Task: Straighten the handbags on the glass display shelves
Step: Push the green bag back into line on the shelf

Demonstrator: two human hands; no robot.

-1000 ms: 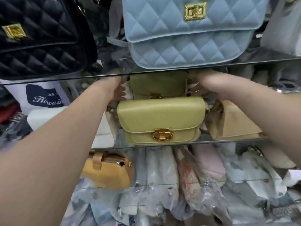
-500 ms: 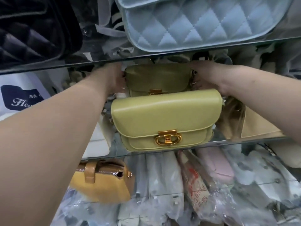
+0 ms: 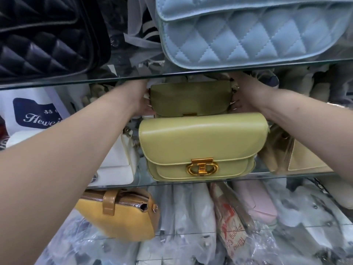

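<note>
Glass shelves in tiers, crammed with bags and plastic-wrapped stock behind.

At ten o'clock, up top: black quilted bag, square to the edge. Below it at nine, a white carrier with a dark blue label, then a white bag partly behind the forearm. At seven, on the lower tier: mustard bag, zip partly open, lying askew.

Centre, mid shelf: left hand flat against the left end of the rear olive bag, fingers curled round it. Right hand clasping the opposite end, fingers mostly hidden behind the bag. Held at both ends, probably to turn it square and seat it behind the front one. Rear bag upright, duller green, only the top of its gold clasp peeking over; reads nearly level.

Just in front at six o'clock of it: lime bag, smooth flap, gold clasp, standing at the shelf's front edge, tipped slightly clockwise.

At one o'clock, top shelf: pale blue quilted bag, overhanging the glass a little. At three: beige bag in clear wrap, mostly behind the right forearm.
</note>
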